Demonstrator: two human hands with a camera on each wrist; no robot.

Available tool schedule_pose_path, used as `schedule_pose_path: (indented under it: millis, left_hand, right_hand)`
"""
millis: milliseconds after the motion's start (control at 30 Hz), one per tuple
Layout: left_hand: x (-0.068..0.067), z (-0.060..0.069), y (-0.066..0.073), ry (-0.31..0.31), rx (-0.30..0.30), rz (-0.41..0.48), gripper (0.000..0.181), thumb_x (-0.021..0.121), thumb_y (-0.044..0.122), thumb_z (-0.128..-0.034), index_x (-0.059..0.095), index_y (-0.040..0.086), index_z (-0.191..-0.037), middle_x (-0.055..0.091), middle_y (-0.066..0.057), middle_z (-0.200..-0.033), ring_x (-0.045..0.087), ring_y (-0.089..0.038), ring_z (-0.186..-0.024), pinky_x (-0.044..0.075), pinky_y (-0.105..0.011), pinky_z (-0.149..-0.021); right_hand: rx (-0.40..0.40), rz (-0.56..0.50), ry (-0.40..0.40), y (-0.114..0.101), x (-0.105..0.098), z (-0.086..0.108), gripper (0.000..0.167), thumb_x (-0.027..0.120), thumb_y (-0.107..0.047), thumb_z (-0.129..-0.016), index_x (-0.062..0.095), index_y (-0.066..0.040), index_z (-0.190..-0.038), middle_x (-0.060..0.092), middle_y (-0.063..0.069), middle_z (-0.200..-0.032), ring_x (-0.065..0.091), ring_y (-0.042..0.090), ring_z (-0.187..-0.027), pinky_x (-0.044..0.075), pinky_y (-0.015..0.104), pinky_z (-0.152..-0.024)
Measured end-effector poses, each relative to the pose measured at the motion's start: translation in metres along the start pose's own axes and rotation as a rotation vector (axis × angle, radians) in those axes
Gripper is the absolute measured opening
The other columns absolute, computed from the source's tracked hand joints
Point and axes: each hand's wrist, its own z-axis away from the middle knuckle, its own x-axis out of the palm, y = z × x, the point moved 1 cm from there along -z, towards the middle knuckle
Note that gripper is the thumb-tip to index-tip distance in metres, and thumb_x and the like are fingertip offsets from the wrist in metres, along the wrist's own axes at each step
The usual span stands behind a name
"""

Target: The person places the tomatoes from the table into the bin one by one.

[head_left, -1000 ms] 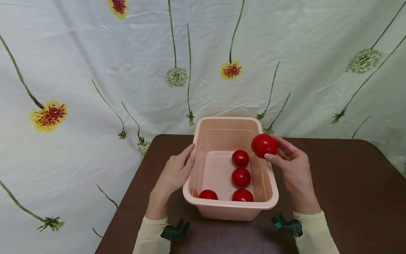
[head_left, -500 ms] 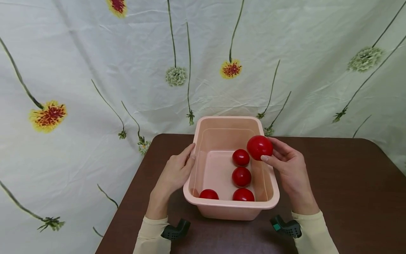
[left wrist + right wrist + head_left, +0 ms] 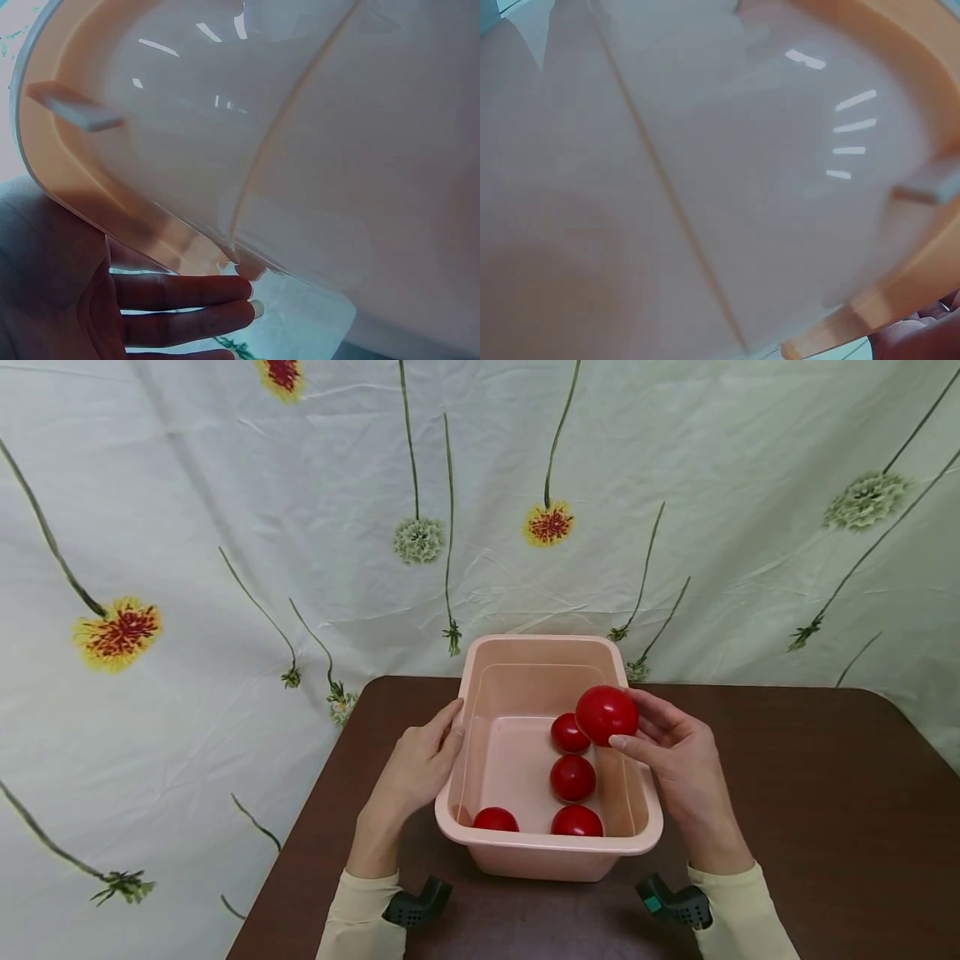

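Note:
A pink plastic basin stands on the dark table in the head view. Several glossy red balls lie on its floor, among them one right of the middle and one near the front left. My right hand pinches another red ball between thumb and fingers, above the basin's right side. That ball partly covers the farthest ball below. My left hand touches the left rim; in the left wrist view its fingers lie straight beneath the rim. The right wrist view shows mostly the basin's outer wall.
The dark brown table reaches out to both sides of the basin. A pale cloth printed with flowers hangs behind it. A dark device is strapped to each wrist.
My right hand has carried the red ball left and slightly nearer, from over the right rim to farther inside the basin's outline. The left hand and the basin stay in place.

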Motion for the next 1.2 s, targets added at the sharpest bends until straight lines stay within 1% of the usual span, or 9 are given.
schedule_pose_path:
  millis: [200, 300, 567, 700, 833, 933, 1000, 1100, 1200]
  left_hand:
    - [-0.0007, -0.0005, 0.0008, 0.004, -0.001, -0.007, 0.049, 0.043, 0.033, -0.1030, 0.041, 0.017, -0.149, 0.072, -0.009, -0.103, 0.071, -0.018, -0.085, 0.057, -0.041, -0.081]
    - [-0.0005, -0.0004, 0.0008, 0.004, -0.002, -0.004, 0.049, 0.043, 0.033, -0.1030, 0.040, 0.017, -0.149, 0.072, -0.010, -0.109, 0.071, -0.019, -0.088, 0.057, -0.042, -0.083]
    - [0.0002, 0.0002, -0.0013, 0.000, 0.001, -0.003, 0.049, 0.043, 0.033, -0.1029, 0.041, 0.016, -0.149, 0.068, -0.012, -0.121, 0.071, -0.022, -0.096, 0.055, -0.044, -0.087]
    - [0.0002, 0.0001, -0.0013, 0.002, 0.007, -0.007, 0.049, 0.043, 0.032, -0.1030, 0.041, 0.016, -0.149, 0.067, -0.012, -0.123, 0.070, -0.022, -0.098, 0.055, -0.045, -0.088]
    - [0.0005, -0.0007, -0.0014, 0.004, 0.007, -0.003, 0.049, 0.044, 0.032, -0.1027, 0.041, 0.016, -0.149, 0.069, -0.011, -0.120, 0.071, -0.021, -0.094, 0.056, -0.043, -0.085]
    - [0.0004, -0.0007, -0.0015, 0.008, 0.009, -0.005, 0.049, 0.045, 0.031, -0.1022, 0.042, 0.016, -0.149, 0.070, -0.012, -0.116, 0.071, -0.020, -0.090, 0.056, -0.042, -0.083]
    - [0.0004, -0.0005, -0.0015, 0.006, 0.007, -0.009, 0.049, 0.046, 0.030, -0.1020, 0.041, 0.016, -0.149, 0.071, -0.011, -0.112, 0.071, -0.019, -0.088, 0.057, -0.041, -0.082]
    - [0.0007, -0.0002, -0.0015, 0.000, 0.011, -0.009, 0.050, 0.046, 0.030, -0.1018, 0.041, 0.015, -0.149, 0.072, -0.011, -0.110, 0.071, -0.018, -0.087, 0.057, -0.041, -0.082]
    - [0.0011, -0.0004, -0.0014, -0.013, 0.006, 0.006, 0.051, 0.047, 0.031, -0.1017, 0.040, 0.016, -0.150, 0.072, -0.009, -0.109, 0.072, -0.017, -0.086, 0.058, -0.039, -0.080]
  right_hand:
    - [0.014, 0.047, -0.010, -0.0045, 0.0029, 0.0036, 0.064, 0.079, -0.017, -0.081, 0.053, -0.011, -0.139, 0.066, -0.002, -0.126, 0.069, 0.007, -0.104, 0.056, 0.027, -0.080]
    - [0.027, 0.077, -0.024, -0.0054, 0.0040, 0.0050, 0.064, 0.080, -0.018, -0.080, 0.055, -0.014, -0.139, 0.066, -0.001, -0.126, 0.069, 0.006, -0.104, 0.055, 0.025, -0.082]
    - [0.041, 0.146, -0.058, -0.0053, 0.0064, 0.0070, 0.067, 0.080, -0.020, -0.080, 0.052, -0.013, -0.140, 0.061, 0.008, -0.134, 0.068, 0.005, -0.106, 0.054, 0.024, -0.083]
    - [0.038, 0.170, -0.091, -0.0057, 0.0072, 0.0070, 0.067, 0.080, -0.018, -0.080, 0.053, -0.013, -0.140, 0.059, 0.011, -0.136, 0.067, 0.008, -0.109, 0.054, 0.024, -0.085]
    - [-0.002, 0.266, -0.145, -0.0059, 0.0075, 0.0064, 0.065, 0.081, -0.019, -0.079, 0.055, -0.016, -0.138, 0.059, 0.009, -0.138, 0.062, 0.017, -0.120, 0.051, 0.025, -0.090]
    - [-0.023, 0.313, -0.170, -0.0061, 0.0069, 0.0062, 0.060, 0.079, -0.022, -0.082, 0.057, -0.016, -0.137, 0.059, 0.007, -0.138, 0.058, 0.022, -0.126, 0.049, 0.027, -0.093]
    - [-0.023, 0.311, -0.163, -0.0063, 0.0055, 0.0064, 0.055, 0.076, -0.023, -0.085, 0.058, -0.016, -0.136, 0.059, 0.007, -0.138, 0.058, 0.018, -0.126, 0.049, 0.026, -0.093]
    - [-0.021, 0.284, -0.125, -0.0071, 0.0026, 0.0069, 0.048, 0.070, -0.024, -0.090, 0.059, -0.013, -0.135, 0.060, 0.010, -0.136, 0.061, 0.009, -0.120, 0.050, 0.021, -0.090]
    - [-0.042, 0.281, -0.084, -0.0085, -0.0007, 0.0072, 0.044, 0.067, -0.024, -0.092, 0.060, -0.011, -0.133, 0.062, 0.010, -0.134, 0.063, 0.003, -0.115, 0.051, 0.018, -0.088]
